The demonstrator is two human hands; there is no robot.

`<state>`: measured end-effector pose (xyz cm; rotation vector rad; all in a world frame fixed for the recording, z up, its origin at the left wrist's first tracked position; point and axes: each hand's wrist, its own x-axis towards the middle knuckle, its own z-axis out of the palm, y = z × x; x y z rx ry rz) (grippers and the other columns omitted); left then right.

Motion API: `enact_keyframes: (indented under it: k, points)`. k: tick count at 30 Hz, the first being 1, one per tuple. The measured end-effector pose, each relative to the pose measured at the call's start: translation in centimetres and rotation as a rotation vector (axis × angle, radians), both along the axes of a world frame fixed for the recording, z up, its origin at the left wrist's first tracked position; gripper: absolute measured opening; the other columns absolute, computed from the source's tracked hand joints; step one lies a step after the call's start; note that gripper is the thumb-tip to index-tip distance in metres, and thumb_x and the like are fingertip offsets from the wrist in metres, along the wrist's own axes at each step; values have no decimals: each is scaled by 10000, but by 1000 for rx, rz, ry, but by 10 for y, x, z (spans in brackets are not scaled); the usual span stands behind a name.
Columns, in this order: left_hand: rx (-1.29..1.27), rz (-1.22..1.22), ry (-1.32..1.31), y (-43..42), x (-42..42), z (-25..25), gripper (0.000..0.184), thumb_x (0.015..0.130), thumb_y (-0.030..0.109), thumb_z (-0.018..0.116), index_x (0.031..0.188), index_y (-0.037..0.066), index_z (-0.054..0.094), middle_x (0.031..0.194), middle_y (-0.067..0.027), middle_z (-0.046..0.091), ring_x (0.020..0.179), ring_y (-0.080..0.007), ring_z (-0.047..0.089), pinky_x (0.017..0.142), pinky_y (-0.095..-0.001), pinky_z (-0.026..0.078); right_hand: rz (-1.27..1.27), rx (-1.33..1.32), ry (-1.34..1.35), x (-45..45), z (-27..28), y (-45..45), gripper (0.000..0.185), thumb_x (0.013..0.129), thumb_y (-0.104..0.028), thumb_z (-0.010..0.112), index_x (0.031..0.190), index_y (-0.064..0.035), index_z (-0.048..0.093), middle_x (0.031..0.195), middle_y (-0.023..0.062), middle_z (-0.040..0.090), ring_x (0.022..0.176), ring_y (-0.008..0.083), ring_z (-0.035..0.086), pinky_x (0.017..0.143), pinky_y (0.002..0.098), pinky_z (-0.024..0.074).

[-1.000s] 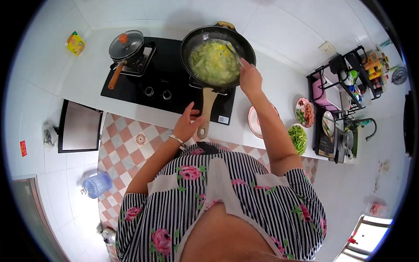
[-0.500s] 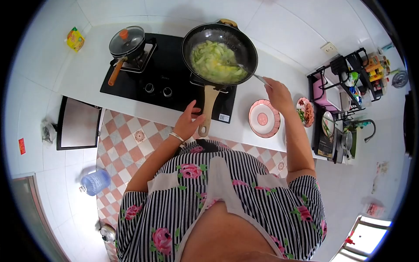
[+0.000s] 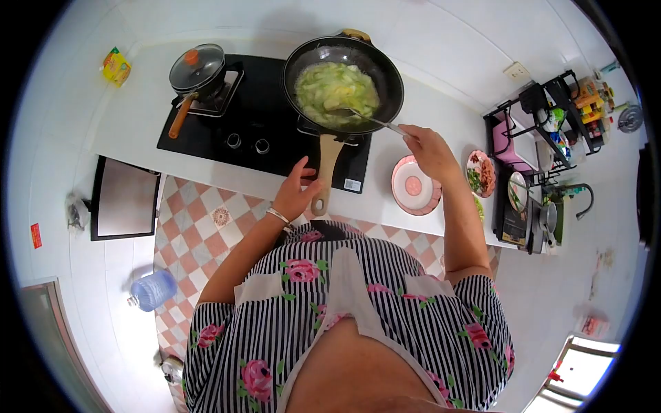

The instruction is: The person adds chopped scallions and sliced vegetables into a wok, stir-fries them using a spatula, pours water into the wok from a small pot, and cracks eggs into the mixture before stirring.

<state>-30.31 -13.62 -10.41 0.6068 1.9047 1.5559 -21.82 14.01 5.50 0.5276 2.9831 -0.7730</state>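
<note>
In my right hand [image 3: 430, 153] is the end of a metal spatula [image 3: 375, 121], whose head dips into pale green vegetables with yellow bits [image 3: 337, 88] near the front of the wok. The black wok [image 3: 389, 72] sits on the right side of the black hob [image 3: 258, 110], its beige handle [image 3: 330, 162] towards me. Beside that handle, my left hand [image 3: 296, 191] has its fingers apart, the fingertips at or touching its left side, not wrapped round it. An empty pink-rimmed plate [image 3: 416, 186] lies on the counter left of my right forearm.
A lidded pot [image 3: 198, 69] with a wooden handle stands on the left burner. Right of my forearm are a plate of meat and chopped greens [image 3: 481, 174] and some partly hidden green vegetables [image 3: 478, 206]. A black rack [image 3: 544, 131] holds items at the far right. A yellow packet [image 3: 116, 67] is upper left.
My right hand has moved right and down from above the wok's right rim, and the spatula head has swept left through the vegetables since the last frame. My left hand stays beside the handle.
</note>
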Motion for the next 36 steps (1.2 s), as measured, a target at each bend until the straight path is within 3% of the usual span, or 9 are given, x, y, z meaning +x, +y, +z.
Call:
enact_keyframes:
  k: [4, 10, 13, 19, 22, 25, 36]
  points:
    - [-23, 17, 13, -3, -1, -7, 722, 852, 279, 641, 1407, 42, 245, 1210, -194, 521, 985, -241, 582, 837, -344, 480, 48, 39, 104, -23, -32, -3, 261, 876, -167, 520, 1090, -51, 613, 875, 210, 636, 845, 383, 603, 754, 440, 470]
    - [-13, 78, 26, -10, 5, -1, 752, 827, 331, 652, 1391, 20, 265, 1181, -190, 548, 939, -235, 611, 815, -340, 480, 31, -137, 197, -49, -42, -7, 249, 877, -161, 507, 1069, -48, 618, 871, 214, 636, 864, 381, 605, 764, 453, 468]
    - [-34, 94, 27, -14, 4, -6, 751, 826, 339, 653, 1388, 19, 270, 1173, -189, 556, 941, -235, 616, 816, -338, 480, -26, 50, 147, -62, -42, -21, 239, 872, -159, 507, 1064, -79, 625, 860, 204, 639, 844, 381, 608, 756, 453, 470]
    - [-20, 117, 33, -18, 4, -11, 743, 823, 333, 659, 1381, 16, 284, 1159, -177, 570, 922, -230, 625, 790, -328, 491, -28, 365, 309, -95, -35, -26, 264, 861, -172, 521, 1111, -157, 607, 924, 160, 626, 809, 343, 623, 700, 427, 495]
    - [-50, 102, 41, -17, 11, -4, 738, 824, 326, 660, 1379, 13, 288, 1159, -178, 570, 917, -229, 627, 774, -325, 497, -20, 485, 180, -113, -53, -21, 312, 877, -147, 480, 1174, -184, 569, 851, 120, 588, 808, 330, 626, 693, 423, 501]
    - [-53, 114, 50, -18, 9, 1, 739, 823, 324, 662, 1379, 12, 288, 1159, -178, 569, 916, -228, 626, 767, -324, 499, 54, 607, 127, -111, -58, -4, 271, 869, -181, 514, 1130, -191, 587, 894, 102, 627, 795, 284, 641, 658, 380, 517]
    - [-12, 81, -21, -13, 8, -6, 740, 824, 307, 663, 1384, 15, 277, 1173, -181, 555, 926, -228, 619, 780, -321, 493, -192, 505, 185, -77, -56, 22, 288, 874, -173, 506, 1152, -175, 578, 857, 129, 595, 811, 319, 622, 682, 415, 503]
